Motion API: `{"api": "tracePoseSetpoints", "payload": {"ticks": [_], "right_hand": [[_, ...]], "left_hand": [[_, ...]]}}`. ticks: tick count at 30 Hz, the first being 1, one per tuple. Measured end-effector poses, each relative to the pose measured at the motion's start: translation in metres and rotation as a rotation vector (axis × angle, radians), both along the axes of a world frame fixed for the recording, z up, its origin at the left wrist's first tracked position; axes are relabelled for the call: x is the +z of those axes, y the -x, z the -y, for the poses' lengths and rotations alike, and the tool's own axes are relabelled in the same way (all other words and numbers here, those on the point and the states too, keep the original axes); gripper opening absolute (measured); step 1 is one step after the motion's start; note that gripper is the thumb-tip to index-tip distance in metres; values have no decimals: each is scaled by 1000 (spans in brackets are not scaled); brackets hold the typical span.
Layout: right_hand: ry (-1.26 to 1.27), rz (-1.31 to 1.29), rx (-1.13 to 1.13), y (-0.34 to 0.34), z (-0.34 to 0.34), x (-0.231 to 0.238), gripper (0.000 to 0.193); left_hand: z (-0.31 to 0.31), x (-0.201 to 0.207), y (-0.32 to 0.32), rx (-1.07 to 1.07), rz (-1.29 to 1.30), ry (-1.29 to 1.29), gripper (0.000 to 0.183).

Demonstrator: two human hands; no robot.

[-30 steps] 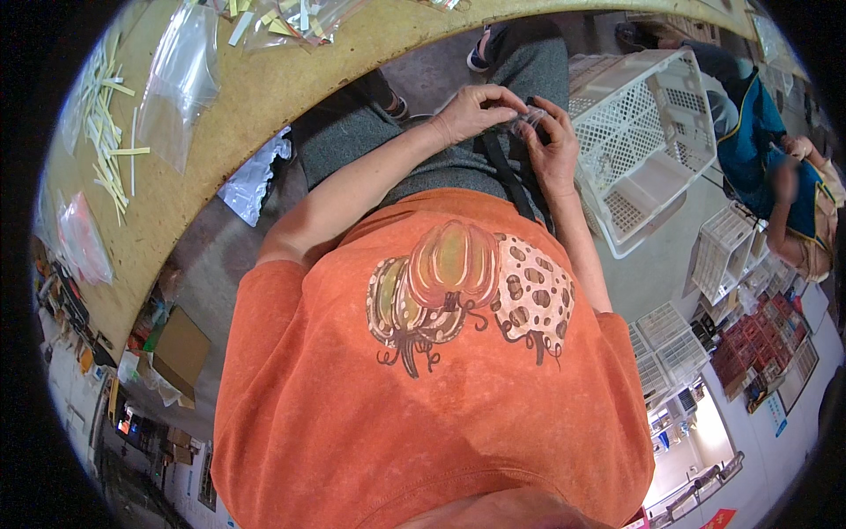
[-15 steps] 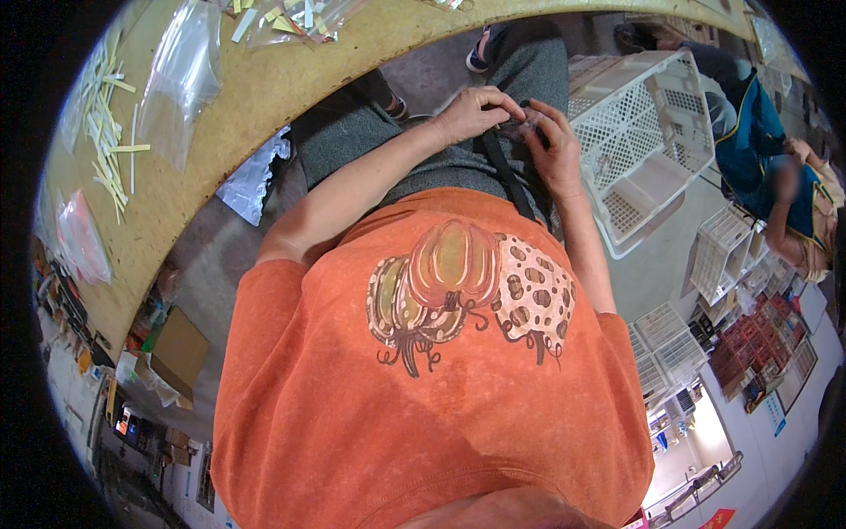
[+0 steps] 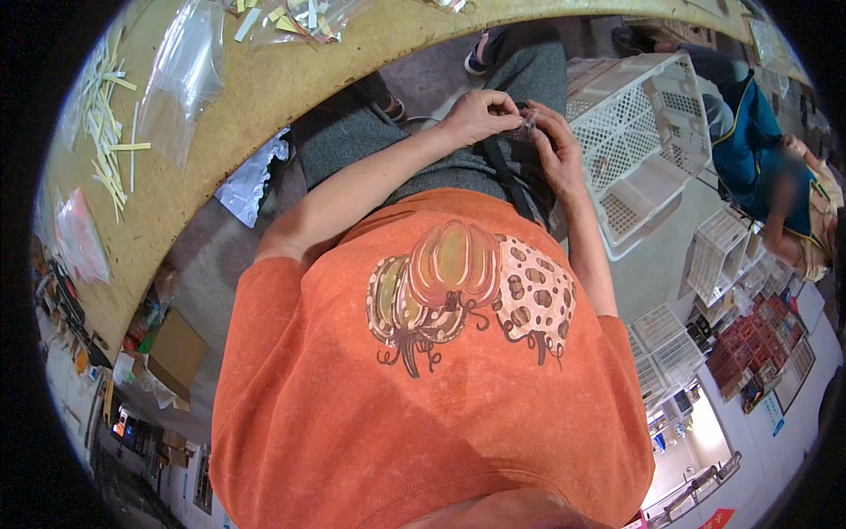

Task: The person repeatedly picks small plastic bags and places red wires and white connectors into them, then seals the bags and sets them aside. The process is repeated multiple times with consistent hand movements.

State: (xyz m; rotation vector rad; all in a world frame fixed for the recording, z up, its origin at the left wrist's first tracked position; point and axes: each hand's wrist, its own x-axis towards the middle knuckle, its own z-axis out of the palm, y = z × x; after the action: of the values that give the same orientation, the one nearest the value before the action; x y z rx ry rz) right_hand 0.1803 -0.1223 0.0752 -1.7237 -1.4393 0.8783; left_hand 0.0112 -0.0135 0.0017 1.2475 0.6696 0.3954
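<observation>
Over my lap, both hands meet at a small, clear, crinkled plastic piece (image 3: 527, 126), perhaps a little bag. My left hand (image 3: 476, 117) comes in from the left with thumb and fingertips pinched together at its edge. On the other side my right hand (image 3: 561, 154) has its fingers curled and pinching the same plastic. Fingers partly hide the piece, so its exact kind and contents cannot be made out. A dark strap (image 3: 502, 167) hangs just below the hands, against my grey trousers (image 3: 423, 163).
The worn yellowish table (image 3: 264, 79) curves along the far left, bearing paper strips (image 3: 110, 145) and clear plastic bags (image 3: 183, 84). A white perforated crate (image 3: 643, 132) stands right of my hands. Farther right sits a person in a teal garment (image 3: 749, 145). A cardboard box (image 3: 179, 353) is at lower left.
My left hand has shifted slightly and its fingers have curled in more at the plastic. My right hand has turned a little; the clear plastic shows more between the hands.
</observation>
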Motion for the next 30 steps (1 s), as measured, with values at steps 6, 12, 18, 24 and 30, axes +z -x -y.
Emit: {"api": "tracePoseSetpoints", "payload": {"ticks": [6,12,18,24,30], "right_hand": [[21,-105,-95,2,3,-9,20],[12,-248,-239,3,6,-21,13],[-21,-400,-432,1,12,-22,13],[123,-484,-537,0,10,-10,16],[143,-647,-573,-7,7,-7,19]], "left_hand": [[1,1,0,9,-53,-14,17],[0,-4,4,15,28,103,19],[-1,-9,6,89,60,306,27],[-11,0,15,-43,-71,256,30],[-8,-9,15,-28,-34,285,32]]}}
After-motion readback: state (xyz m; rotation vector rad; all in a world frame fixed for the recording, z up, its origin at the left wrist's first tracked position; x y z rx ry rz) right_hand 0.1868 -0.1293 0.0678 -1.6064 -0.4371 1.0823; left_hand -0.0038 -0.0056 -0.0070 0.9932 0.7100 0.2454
